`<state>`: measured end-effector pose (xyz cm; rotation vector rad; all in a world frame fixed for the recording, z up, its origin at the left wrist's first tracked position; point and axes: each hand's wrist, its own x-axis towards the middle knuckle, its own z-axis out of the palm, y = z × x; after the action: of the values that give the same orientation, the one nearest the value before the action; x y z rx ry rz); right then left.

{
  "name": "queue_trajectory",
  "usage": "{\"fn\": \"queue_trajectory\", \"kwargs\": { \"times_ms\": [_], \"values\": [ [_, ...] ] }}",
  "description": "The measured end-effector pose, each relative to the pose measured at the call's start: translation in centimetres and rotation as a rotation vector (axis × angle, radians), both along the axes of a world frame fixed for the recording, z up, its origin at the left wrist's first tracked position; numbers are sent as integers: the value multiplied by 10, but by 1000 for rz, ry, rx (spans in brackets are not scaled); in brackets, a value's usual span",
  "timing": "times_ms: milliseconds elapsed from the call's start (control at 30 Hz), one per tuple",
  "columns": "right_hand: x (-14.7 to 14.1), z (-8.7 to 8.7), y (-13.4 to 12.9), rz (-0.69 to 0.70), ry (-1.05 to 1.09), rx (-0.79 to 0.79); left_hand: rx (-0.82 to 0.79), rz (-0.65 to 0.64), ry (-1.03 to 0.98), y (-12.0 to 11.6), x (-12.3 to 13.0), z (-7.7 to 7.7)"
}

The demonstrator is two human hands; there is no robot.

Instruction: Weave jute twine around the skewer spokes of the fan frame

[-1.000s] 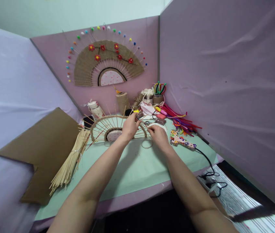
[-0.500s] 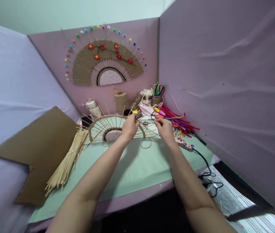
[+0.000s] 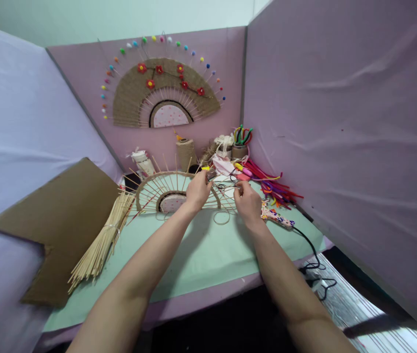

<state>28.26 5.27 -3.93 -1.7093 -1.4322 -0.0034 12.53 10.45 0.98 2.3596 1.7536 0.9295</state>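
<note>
A half-round fan frame (image 3: 173, 183) of thin wooden sticks, with a twine-wrapped arc and a pink dotted centre, stands on the table. My left hand (image 3: 197, 190) is closed on its right part, around the sticks and arc; the fingertips are partly hidden. To the right, my right hand (image 3: 248, 202) is closed in a pinch at the stick ends, on what looks like thin twine. A loop of twine (image 3: 222, 217) lies below, between the hands. Beside my right hand rests a flower-patterned glue gun (image 3: 280, 219) with a black cord.
A bundle of sticks (image 3: 100, 240) and brown cardboard (image 3: 57, 220) lie at left. Behind stand a white bottle (image 3: 143, 163), a twine spool (image 3: 185, 154) and scissors (image 3: 243, 135) in a holder. Pipe cleaners (image 3: 273, 184) lie at right. A finished fan (image 3: 164, 78) hangs on the back panel.
My right hand has moved slightly left and down, its fingers curled in more. My left hand stays at the fan frame. The view has shifted a little.
</note>
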Motion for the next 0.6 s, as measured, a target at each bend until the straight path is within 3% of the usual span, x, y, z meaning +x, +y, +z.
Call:
{"fn": "queue_trajectory", "kwargs": {
  "times_ms": [100,300,467,600],
  "values": [
    [-6,-1,-3,55,-93,-86,6,4,-9,1,0,0],
    [-25,-11,-4,339,-201,-348,4,2,-25,0,1,1],
    [-26,-12,-3,323,-231,-363,88,-136,-103,-1,-7,-7],
    [-24,-13,-2,320,-242,-367,111,-222,6,-4,-19,-18]
  ]
}}
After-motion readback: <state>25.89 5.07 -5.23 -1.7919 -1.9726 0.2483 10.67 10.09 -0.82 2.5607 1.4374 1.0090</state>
